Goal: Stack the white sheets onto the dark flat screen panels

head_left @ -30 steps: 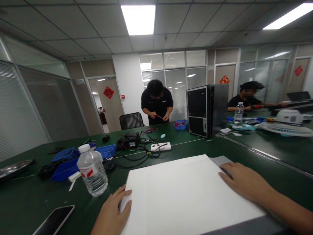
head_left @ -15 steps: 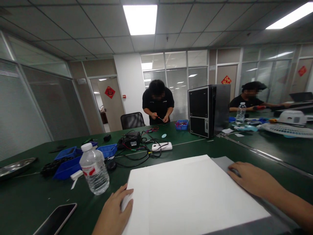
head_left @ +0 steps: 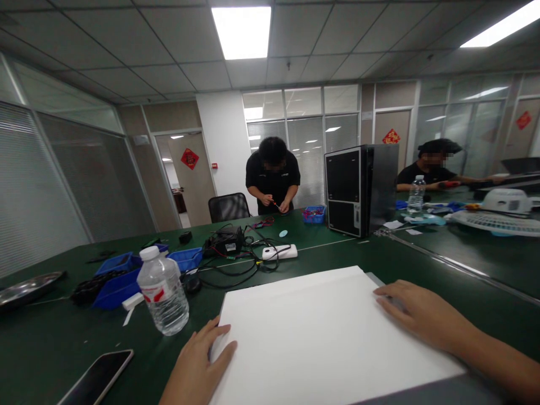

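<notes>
A large white sheet [head_left: 312, 337] lies on the table in front of me, with a thin grey flat piece [head_left: 422, 392] showing under its near and far right edges. My left hand [head_left: 200, 360] holds the left edge of the white sheet, thumb on top and some fingers hidden at the side. On the opposite side my right hand [head_left: 422, 312] grips the right edge, where the grey piece and the sheet meet. Its fingertips touch the sheet's border, and its lower fingers are hidden.
A water bottle [head_left: 163, 292] and a phone [head_left: 99, 377] are at left. Blue bins [head_left: 118, 287], a black adapter with cables [head_left: 223, 241] and a white power strip [head_left: 279, 252] lie beyond. A computer tower [head_left: 346, 191] stands farther back. One person [head_left: 273, 174] works opposite, another [head_left: 430, 169] at right.
My right hand has moved left, and less of the grey piece sticks out past the white sheet's right edge. My left thumb reaches slightly farther onto the sheet.
</notes>
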The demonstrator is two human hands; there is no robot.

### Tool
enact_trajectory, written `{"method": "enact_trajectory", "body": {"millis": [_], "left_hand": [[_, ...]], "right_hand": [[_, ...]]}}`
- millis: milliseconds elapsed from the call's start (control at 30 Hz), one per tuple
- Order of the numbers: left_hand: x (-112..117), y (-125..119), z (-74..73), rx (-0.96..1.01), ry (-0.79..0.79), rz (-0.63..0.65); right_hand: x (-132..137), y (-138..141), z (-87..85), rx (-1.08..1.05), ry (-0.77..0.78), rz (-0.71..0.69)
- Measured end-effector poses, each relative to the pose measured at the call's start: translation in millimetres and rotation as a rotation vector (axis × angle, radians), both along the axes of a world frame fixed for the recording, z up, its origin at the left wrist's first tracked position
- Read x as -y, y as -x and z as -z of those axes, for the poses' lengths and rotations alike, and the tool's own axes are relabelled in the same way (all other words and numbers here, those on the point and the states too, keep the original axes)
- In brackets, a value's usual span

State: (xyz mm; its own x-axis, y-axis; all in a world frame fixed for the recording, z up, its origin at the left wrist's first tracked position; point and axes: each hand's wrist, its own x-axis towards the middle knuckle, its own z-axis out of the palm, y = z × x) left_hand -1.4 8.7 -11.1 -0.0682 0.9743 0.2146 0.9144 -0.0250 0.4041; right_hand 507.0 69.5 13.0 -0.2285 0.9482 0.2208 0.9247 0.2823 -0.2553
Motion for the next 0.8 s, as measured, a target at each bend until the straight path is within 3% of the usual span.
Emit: {"method": "enact_trajectory", "body": {"millis": [233,500,800], "left_hand": [[0.8,0.1,-1.5,-0.012,-0.002,0.006],[0.0,0.6,-4.1,0.031,-0.036,-0.006],[-0.6,-1.8,-7.4,0.065,-0.044,-0.013]], "right_hand": [[3.6,4.1,1.5,-0.064,0.002,-0.159],[6.5,3.7,-9.3,-0.068,0.004,-0.385],[6.1,2.0,-4.4,-0.077,0.075,-0.304]]}}
